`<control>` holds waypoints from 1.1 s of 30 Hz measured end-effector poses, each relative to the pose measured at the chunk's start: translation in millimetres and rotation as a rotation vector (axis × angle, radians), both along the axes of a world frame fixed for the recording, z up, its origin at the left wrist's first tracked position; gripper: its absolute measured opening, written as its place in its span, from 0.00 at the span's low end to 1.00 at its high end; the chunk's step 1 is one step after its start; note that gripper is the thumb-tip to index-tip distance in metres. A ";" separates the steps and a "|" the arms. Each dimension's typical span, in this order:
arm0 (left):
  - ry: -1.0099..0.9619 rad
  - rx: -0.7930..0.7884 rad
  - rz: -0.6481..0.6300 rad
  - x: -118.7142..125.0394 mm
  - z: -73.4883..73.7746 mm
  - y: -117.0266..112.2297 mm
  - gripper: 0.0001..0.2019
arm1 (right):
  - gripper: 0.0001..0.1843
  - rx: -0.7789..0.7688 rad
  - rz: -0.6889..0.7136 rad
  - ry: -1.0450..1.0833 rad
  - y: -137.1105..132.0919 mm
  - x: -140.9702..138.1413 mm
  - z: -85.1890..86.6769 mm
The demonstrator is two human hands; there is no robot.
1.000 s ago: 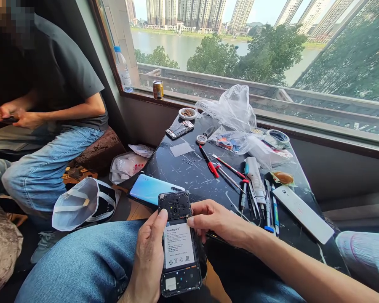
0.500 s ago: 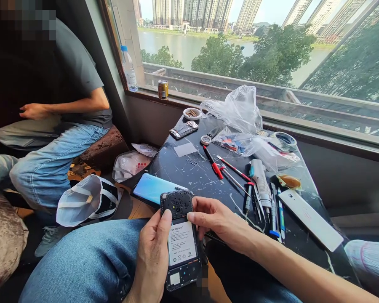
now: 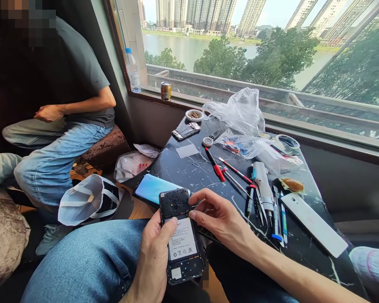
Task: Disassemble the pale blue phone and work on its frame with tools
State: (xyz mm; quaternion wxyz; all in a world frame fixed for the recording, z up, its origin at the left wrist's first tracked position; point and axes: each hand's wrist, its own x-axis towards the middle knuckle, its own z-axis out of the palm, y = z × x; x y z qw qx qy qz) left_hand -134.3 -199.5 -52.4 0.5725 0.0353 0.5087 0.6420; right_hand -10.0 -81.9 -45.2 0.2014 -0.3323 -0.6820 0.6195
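Note:
My left hand [image 3: 154, 248] is wrapped round a smartphone with its back cover off [image 3: 176, 269], its thumb lying across the top of the white battery [image 3: 183, 240]. Black inner covers show above and below the battery. At the phone's upper right edge is my right hand [image 3: 219, 221], with thumb and forefinger apart and curved; whether the fingertips touch the edge I cannot tell. Just behind the phone, a blue smartphone or back cover [image 3: 159, 187] lies on the dark marbled table [image 3: 173, 168].
Tools lie on the right: a red pen [image 3: 218, 171], tweezers [image 3: 260, 204], screwdrivers [image 3: 275, 219] and a grey-white power tool [image 3: 263, 187]. A white phone [image 3: 316, 225] is near them. Plastic bags [image 3: 236, 111] sit by the window. Another person [image 3: 85, 71] sits at left, beside an open bag [image 3: 78, 202].
My right hand has loosened from the phone's side and its fingers have spread apart. My left thumb has moved from the top cover down onto the battery's upper end.

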 end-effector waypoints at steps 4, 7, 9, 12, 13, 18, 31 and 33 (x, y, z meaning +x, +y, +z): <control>0.018 -0.022 0.010 -0.6 0.8 -0.1 0.26 | 0.04 0.164 0.061 -0.006 2.2 1.0 2.6; 0.040 -0.034 0.016 0.1 2.0 -0.1 0.26 | 0.05 0.184 0.071 0.006 2.6 2.4 1.3; 0.040 -0.025 0.010 0.8 1.4 0.1 0.27 | 0.05 0.184 0.075 0.009 2.2 3.1 -0.2; 0.013 0.010 -0.013 1.8 -2.0 -0.4 0.28 | 0.05 0.171 0.086 0.013 1.7 2.8 -1.7; 0.007 0.025 -0.023 2.1 -3.3 -0.8 0.28 | 0.05 0.169 0.093 0.018 1.7 2.5 -1.8; 0.009 0.083 -0.067 2.8 -6.2 -3.1 0.26 | 0.08 0.226 0.132 0.043 3.1 2.4 -1.6; 0.065 0.066 -0.040 2.5 -6.3 0.3 0.28 | 0.06 0.714 0.052 -0.073 -1.6 3.7 -9.0; 0.052 0.065 -0.039 2.5 -6.2 0.5 0.28 | 0.06 0.696 0.070 -0.044 1.0 4.5 -7.1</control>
